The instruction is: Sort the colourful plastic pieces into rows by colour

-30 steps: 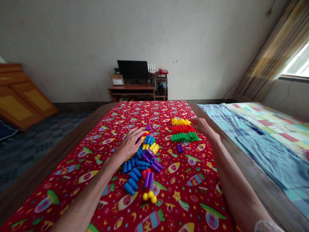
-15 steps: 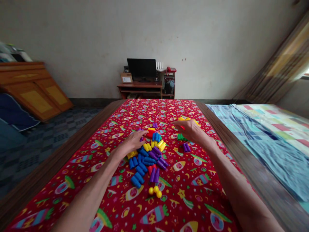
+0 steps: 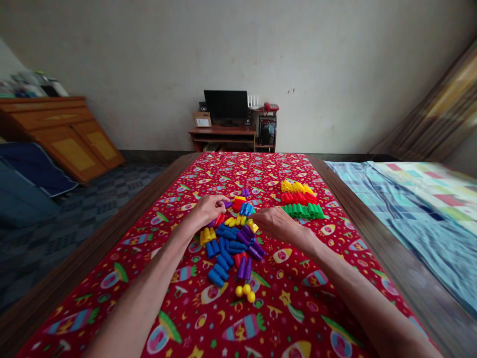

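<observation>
A loose pile of plastic toy blocks, each made of joined tubes, lies on a red patterned cloth (image 3: 223, 323). My left hand (image 3: 209, 209) is at the pile's left side, thumb and fingers closed on a purple block (image 3: 227, 204). My right hand (image 3: 274, 219) hovers over the right side of the pile, its fingertips close by a yellow block (image 3: 253, 225). Its fingers are mostly hidden behind the hand, so any grip is unclear. Around them lie blue blocks (image 3: 224, 258), more purple blocks (image 3: 244, 268) and red blocks (image 3: 219, 219).
Beyond my right hand stand rows of yellow blocks (image 3: 298, 187), red blocks (image 3: 300, 198) and green blocks (image 3: 304, 211). A yellow piece with rounded balls (image 3: 246, 292) lies at the front. A bed (image 3: 421, 223) adjoins the table's right side; a computer desk (image 3: 223, 130) stands behind.
My right hand has moved left from the sorted rows to the pile, uncovering the rows. My left hand has closed on a purple block. The view has shifted slightly.
</observation>
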Tool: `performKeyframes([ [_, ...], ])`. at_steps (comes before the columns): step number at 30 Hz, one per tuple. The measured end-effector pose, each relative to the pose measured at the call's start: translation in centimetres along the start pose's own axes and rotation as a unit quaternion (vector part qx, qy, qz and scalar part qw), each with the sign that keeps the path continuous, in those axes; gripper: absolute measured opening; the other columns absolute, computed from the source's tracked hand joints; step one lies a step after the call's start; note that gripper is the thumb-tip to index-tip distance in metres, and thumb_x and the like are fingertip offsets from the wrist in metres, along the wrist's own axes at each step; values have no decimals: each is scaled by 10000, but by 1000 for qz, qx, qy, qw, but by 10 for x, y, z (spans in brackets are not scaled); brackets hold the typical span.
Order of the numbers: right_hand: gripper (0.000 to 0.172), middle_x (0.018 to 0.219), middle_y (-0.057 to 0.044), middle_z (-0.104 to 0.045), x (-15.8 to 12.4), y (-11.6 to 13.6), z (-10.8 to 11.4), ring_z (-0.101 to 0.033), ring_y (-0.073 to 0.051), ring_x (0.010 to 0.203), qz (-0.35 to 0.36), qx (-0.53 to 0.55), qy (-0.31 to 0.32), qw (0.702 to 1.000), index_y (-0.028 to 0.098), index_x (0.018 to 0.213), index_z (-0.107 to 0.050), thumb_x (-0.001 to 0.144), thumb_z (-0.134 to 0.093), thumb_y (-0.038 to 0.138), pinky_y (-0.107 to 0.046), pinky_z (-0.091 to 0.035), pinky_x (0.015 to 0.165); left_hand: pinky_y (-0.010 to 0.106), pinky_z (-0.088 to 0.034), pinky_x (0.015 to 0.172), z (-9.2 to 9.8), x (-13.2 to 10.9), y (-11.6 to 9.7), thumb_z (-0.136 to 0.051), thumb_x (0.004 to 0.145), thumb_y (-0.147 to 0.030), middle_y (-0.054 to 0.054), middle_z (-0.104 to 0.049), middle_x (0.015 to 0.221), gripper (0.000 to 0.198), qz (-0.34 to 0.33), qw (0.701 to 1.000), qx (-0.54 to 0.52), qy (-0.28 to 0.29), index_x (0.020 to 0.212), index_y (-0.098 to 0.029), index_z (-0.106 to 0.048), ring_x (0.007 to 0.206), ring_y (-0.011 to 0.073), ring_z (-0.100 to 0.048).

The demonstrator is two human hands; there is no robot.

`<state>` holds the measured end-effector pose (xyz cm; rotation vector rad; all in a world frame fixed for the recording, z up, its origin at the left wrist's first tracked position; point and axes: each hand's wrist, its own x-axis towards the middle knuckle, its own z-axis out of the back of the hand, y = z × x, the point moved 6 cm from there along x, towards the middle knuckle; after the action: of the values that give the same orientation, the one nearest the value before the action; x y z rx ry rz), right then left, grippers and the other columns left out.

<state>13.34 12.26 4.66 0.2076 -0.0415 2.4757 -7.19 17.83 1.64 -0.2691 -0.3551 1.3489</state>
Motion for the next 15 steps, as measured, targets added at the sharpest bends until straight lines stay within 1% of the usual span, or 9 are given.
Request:
performKeyframes([
  [2,223,654,-26,-592,0,-2,-1,-396,-88,520,0,-1,-4,1000,153,873,-638,905,-427,87,-272,-177,519,241,-497,677,3,-2,0,-565,754,-241,24,-742,812,406,5,1000,1,4,1137,-193,-691,764,193,-686],
  [5,227,675,-38,-616,0,-2,-1,-427,-93,532,8,-6,-3,1000,151,887,-639,911,-420,93,-273,-180,520,271,-495,702,2,-7,0,-664,670,-282,45,-745,825,376,11,1000,11,17,1032,-210,-740,801,233,-683],
  [8,232,688,-45,-640,-1,0,0,-464,-96,540,3,-13,2,1000,149,915,-644,911,-420,87,-275,-187,526,305,-485,742,-1,-12,-2,-671,661,-282,85,-742,862,297,12,1000,14,13,932,-207,-767,843,266,-677],
  [10,227,723,-57,-661,0,3,-2,-497,-102,558,5,-15,2,1000,151,913,-649,935,-424,130,-279,-191,531,296,-477,748,-2,-12,-5,-661,662,-260,73,-740,844,267,6,1000,3,10,902,-221,-772,838,255,-673],
  [12,247,778,-75,-682,2,6,-7,-527,-113,581,0,-22,-2,1000,153,899,-653,965,-419,200,-286,-188,534,277,-473,702,-2,-10,-7,-661,650,-245,47,-728,762,249,0,1000,-16,10,872,-226,-773,768,233,-668],
  [14,264,832,-90,-695,4,6,-15,-548,-124,599,-16,-29,-10,999,152,910,-654,976,-414,240,-289,-186,536,272,-470,645,0,-6,-8,-655,656,-266,41,-714,715,252,1,999,-39,2,870,-197,-768,704,222,-658],
  [15,262,840,-92,-698,5,5,-18,-552,-126,601,-28,-28,-16,999,151,920,-652,976,-414,245,-288,-188,537,271,-471,630,2,-4,-9,-646,672,-292,45,-716,727,269,1,999,-48,-4,887,-179,-762,698,219,-657],
])
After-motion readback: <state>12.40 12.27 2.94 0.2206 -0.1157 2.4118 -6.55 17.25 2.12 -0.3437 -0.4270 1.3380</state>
